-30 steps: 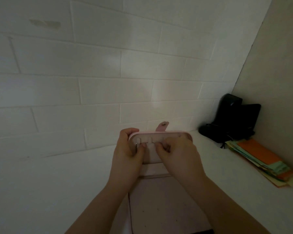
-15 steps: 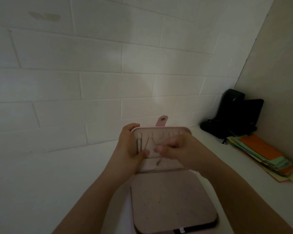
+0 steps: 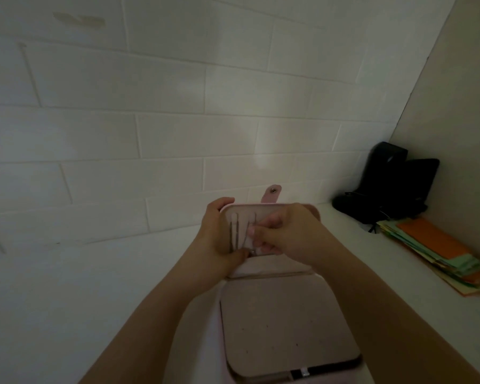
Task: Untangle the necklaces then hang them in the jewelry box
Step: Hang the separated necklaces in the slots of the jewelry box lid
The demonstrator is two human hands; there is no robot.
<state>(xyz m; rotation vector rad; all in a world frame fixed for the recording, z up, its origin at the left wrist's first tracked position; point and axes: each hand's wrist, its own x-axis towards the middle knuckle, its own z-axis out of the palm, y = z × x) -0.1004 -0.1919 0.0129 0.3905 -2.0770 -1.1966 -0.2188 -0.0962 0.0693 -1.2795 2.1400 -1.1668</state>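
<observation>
Hanging necklaces [image 3: 237,232] (thin chains) – open jewelry box [image 3: 286,322] lid.

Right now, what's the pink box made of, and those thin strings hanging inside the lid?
The pink jewelry box looks like smooth faux leather, judging by its matte skin and the strap with a shiny metal snap; it could be plastic. The necklaces look like thin metal chains, dark and slightly glinting, though the dim light leaves that unsure.

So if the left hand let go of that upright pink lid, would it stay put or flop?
The lid probably flops: the left hand grips its edge, propping it upright. Looks light, thin-walled. The necklace chains hang limp from its hooks, so they would likely swing.
</observation>
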